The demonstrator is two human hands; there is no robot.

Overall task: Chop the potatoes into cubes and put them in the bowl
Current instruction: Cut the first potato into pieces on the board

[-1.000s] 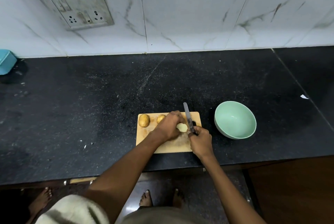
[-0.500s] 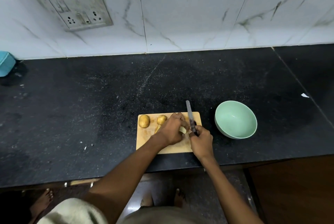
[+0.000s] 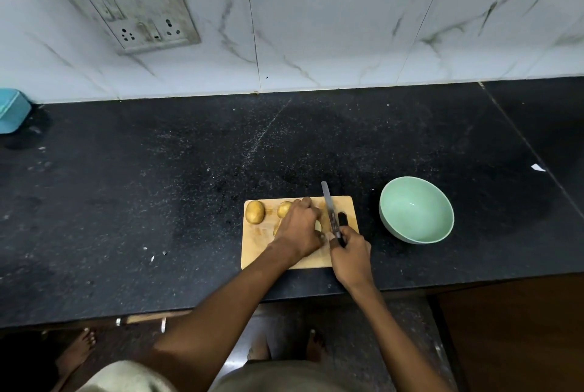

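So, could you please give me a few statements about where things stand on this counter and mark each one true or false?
1. The right hand grips the knife. True.
2. The green bowl holds potato cubes. False: nothing shows inside it.
3. The left hand steadies a cut potato on the cutting board. True.
4. The bowl stands left of the board. False: it stands to its right.
5. A whole potato lies at the board's far left corner. True.
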